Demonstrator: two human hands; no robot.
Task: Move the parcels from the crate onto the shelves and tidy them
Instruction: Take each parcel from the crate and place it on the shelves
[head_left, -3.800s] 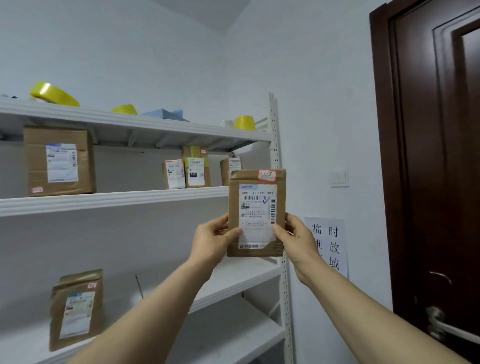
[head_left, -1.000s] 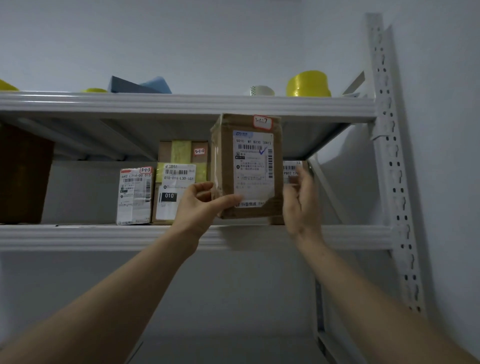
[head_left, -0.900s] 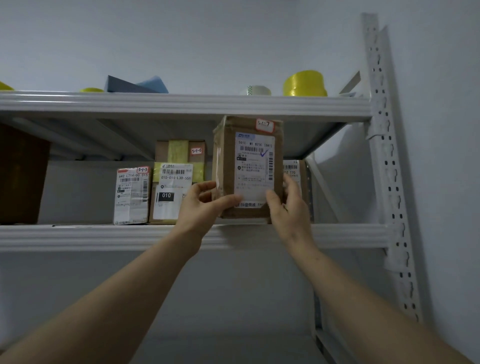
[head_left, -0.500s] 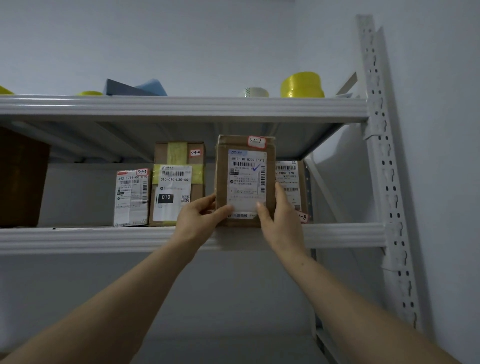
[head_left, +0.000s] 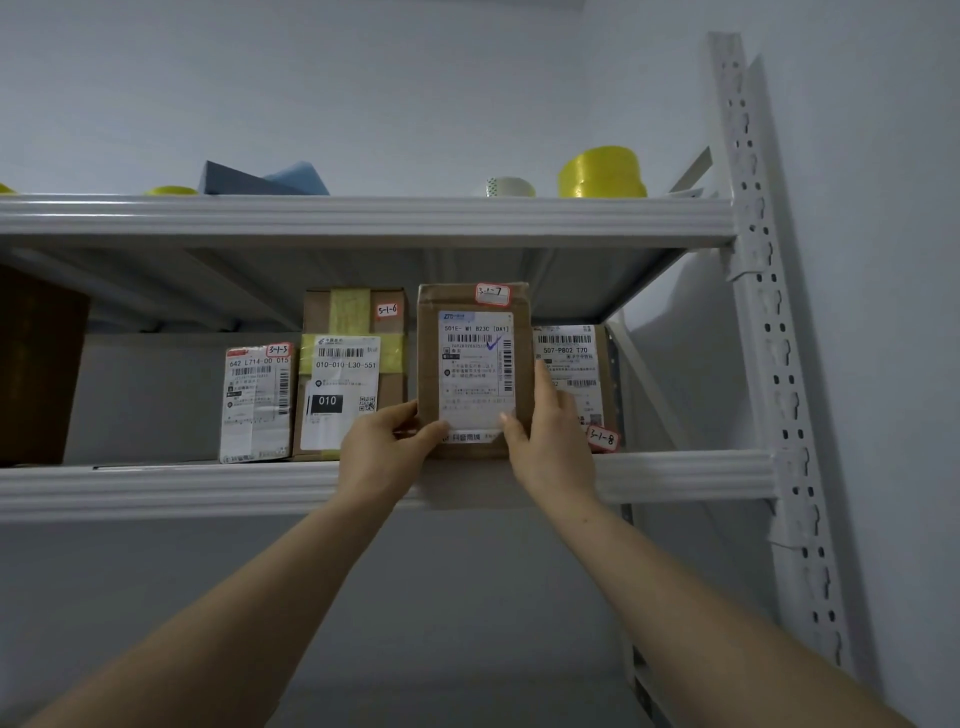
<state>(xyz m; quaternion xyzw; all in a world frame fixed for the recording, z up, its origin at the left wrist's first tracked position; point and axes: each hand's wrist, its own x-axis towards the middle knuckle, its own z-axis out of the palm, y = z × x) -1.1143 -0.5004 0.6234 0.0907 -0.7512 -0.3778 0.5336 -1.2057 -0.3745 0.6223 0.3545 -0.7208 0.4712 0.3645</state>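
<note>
Parcel 5-1-7 upright on the middle shelf, label outward, between parcel 5-1-6 on its left and parcel 5-1-8 on its right, front face nearer than theirs. Gripped low at both sides: left hand with thumb across the lower front corner and fingers curled behind the edge, right hand pinching the opposite edge, thumb on the label. Further left, parcel 5-1-5. Yellow tape roll on the top shelf.
</note>
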